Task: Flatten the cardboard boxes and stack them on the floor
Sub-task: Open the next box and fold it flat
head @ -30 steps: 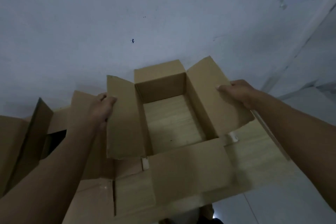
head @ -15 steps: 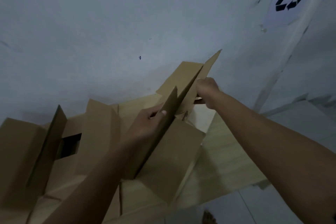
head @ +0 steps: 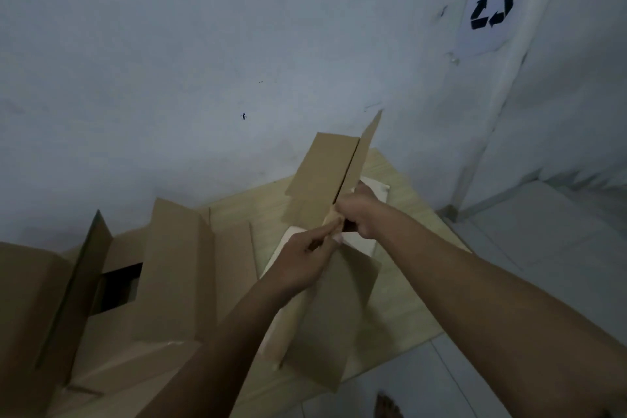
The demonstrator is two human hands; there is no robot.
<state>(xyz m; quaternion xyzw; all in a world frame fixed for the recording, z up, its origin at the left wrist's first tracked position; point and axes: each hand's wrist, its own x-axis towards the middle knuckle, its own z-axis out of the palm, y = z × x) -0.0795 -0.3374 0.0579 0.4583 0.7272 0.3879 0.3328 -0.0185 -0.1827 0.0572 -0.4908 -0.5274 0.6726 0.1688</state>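
Observation:
A brown cardboard box (head: 325, 176) is pressed almost flat and stands on edge above the table, its flaps sticking up and down. My left hand (head: 302, 261) grips its near side with the fingers pinched on the fold. Touching it from the right, my right hand (head: 359, 214) holds the same fold. More open cardboard boxes (head: 176, 268) lie to the left, one with a dark opening (head: 118, 285).
A light wooden table top (head: 407, 282) carries the boxes and stands against a grey wall (head: 203, 44). A recycling sign (head: 492, 0) hangs on the right wall. Grey floor tiles (head: 543, 241) lie to the right, and a bare foot (head: 386, 404) shows below.
The box was open with its flaps spread a second ago. Both hands have pushed its sides together until it collapsed flat, and now meet at the middle fold.

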